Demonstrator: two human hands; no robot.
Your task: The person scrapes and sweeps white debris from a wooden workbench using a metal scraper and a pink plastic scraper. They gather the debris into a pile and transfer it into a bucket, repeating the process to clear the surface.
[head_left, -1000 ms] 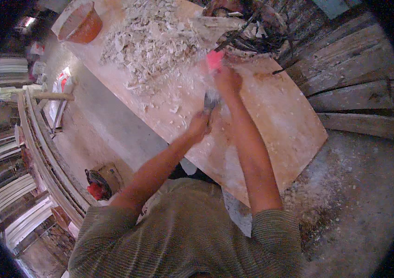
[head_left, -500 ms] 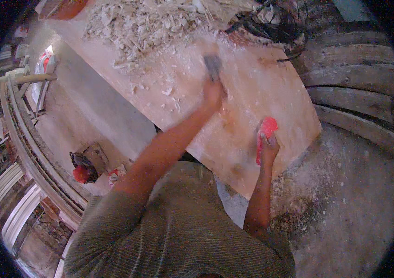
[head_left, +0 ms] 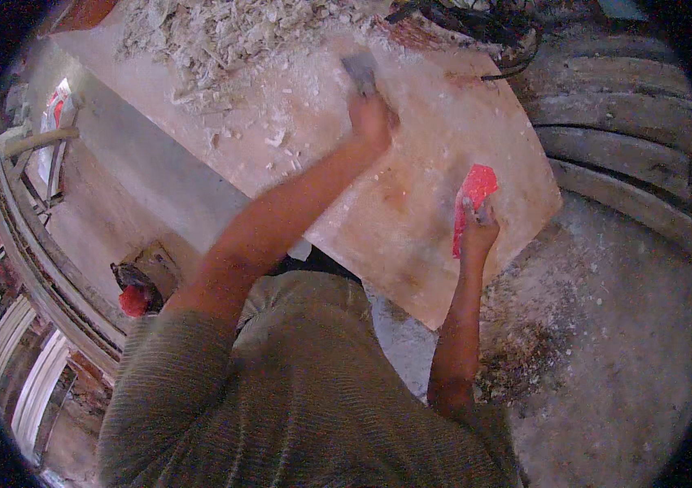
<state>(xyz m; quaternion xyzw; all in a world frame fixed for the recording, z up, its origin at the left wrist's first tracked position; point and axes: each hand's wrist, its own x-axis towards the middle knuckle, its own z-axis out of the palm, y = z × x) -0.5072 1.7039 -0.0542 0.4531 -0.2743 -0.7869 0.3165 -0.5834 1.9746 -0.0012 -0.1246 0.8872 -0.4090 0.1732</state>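
Note:
My left hand (head_left: 372,124) reaches out over a pale wooden board (head_left: 435,106) and is closed round a scraper. The scraper's broad grey blade (head_left: 360,71) points away from me, near the board's surface; its handle is mostly hidden by my fingers. Closer to me and farther right, my right hand (head_left: 480,229) grips a bright pink-red object (head_left: 480,183), long and wider at its far end. I cannot tell its exact kind. It is held over the right part of the board.
Pale shavings and flakes (head_left: 224,41) are heaped on the board's far side. Dark cables (head_left: 476,32) lie at its far right corner. A grey plank (head_left: 150,146) runs along its left. Stacked timber (head_left: 622,114) stands on the right, debris (head_left: 525,350) on the floor.
My left hand and the scraper have moved slightly left and farther away. The pink-red object in my right hand has shifted away from me. The view has also shifted a little.

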